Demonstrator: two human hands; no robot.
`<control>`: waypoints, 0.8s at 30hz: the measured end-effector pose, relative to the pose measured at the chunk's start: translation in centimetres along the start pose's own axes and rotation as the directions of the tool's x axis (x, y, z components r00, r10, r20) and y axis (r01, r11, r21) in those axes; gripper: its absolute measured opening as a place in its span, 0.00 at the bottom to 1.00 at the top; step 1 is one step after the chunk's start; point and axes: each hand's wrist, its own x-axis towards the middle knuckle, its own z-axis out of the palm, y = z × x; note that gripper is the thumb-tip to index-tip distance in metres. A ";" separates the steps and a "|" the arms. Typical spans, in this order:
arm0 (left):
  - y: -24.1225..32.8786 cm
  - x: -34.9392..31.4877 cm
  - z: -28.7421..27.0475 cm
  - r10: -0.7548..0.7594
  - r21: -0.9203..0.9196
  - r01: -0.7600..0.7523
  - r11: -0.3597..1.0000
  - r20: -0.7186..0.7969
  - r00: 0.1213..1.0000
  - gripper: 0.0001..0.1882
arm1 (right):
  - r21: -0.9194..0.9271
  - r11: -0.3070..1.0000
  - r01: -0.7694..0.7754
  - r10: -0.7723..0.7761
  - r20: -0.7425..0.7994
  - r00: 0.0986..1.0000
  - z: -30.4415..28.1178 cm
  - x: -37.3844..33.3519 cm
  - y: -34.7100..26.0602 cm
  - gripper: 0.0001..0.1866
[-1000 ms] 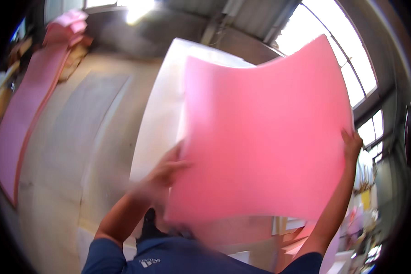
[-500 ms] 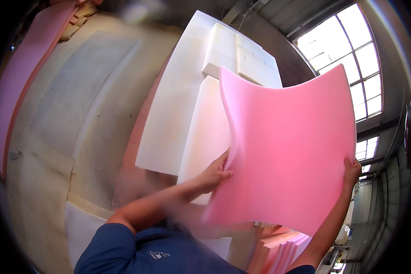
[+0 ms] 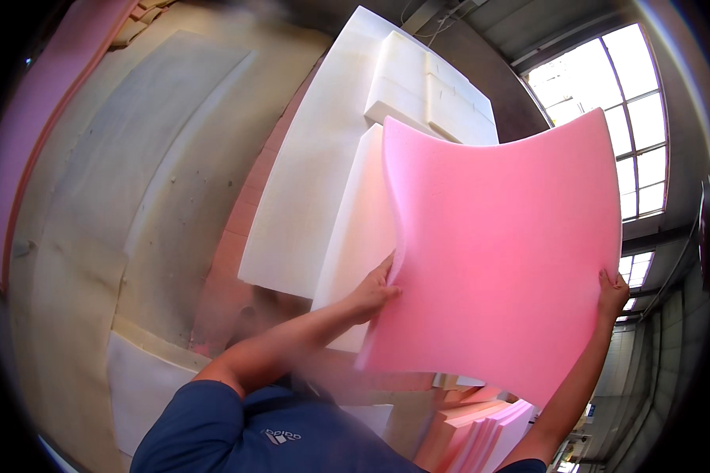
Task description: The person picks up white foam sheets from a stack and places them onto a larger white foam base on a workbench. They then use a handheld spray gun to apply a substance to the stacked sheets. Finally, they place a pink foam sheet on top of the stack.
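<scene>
Pink foam sheet (image 3: 505, 252): large, thin, bowed, held upright between both hands, in front of the white stack. Left hand (image 3: 373, 289): fingers closed on the sheet's left edge. Right hand (image 3: 611, 293): gripping the right edge, thumb on the face. White foam slabs (image 3: 315, 189): thick, stacked flat behind the sheet, smaller white blocks (image 3: 418, 91) on top. Pink foam pieces (image 3: 481, 433): stacked on edge, lower right. Long pink strip (image 3: 31, 118): far left. Floor (image 3: 110, 197): grey, worn. Windows (image 3: 615, 102): tall, gridded, bright, upper right.
</scene>
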 end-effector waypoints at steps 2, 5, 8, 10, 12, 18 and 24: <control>0.2 0.1 -0.1 -0.016 -0.023 0.016 1.000 0.002 1.000 0.45 | -0.012 1.000 0.004 -0.004 -0.004 1.000 0.3 0.3 -0.2 0.16; 0.2 0.2 -0.2 -0.006 -0.058 0.006 0.998 -0.001 1.000 0.45 | -0.006 1.000 0.028 -0.029 -0.030 0.999 0.8 0.4 -0.4 0.16; 0.4 0.5 -0.5 -0.011 -0.070 0.010 0.997 -0.002 1.000 0.45 | 0.017 0.999 0.039 -0.038 -0.012 0.999 1.0 1.0 -0.5 0.17; 0.6 0.5 -0.6 -0.016 -0.068 0.016 0.998 0.004 1.000 0.46 | 0.031 0.999 0.034 -0.033 -0.005 0.999 1.3 1.5 -0.1 0.17; 0.9 0.3 -0.6 -0.013 -0.064 0.014 0.998 0.016 1.000 0.46 | -0.008 1.000 0.025 -0.025 -0.015 1.000 1.3 1.5 -0.1 0.18; 0.3 0.6 -1.2 -0.026 -0.076 0.025 0.997 -0.007 1.000 0.46 | -0.037 0.999 0.022 -0.023 -0.022 1.000 1.5 1.6 -0.7 0.17; 1.2 0.3 -1.2 -0.027 -0.095 0.028 0.995 0.008 1.000 0.47 | -0.025 0.999 0.043 -0.043 -0.019 0.999 1.3 0.9 -1.5 0.15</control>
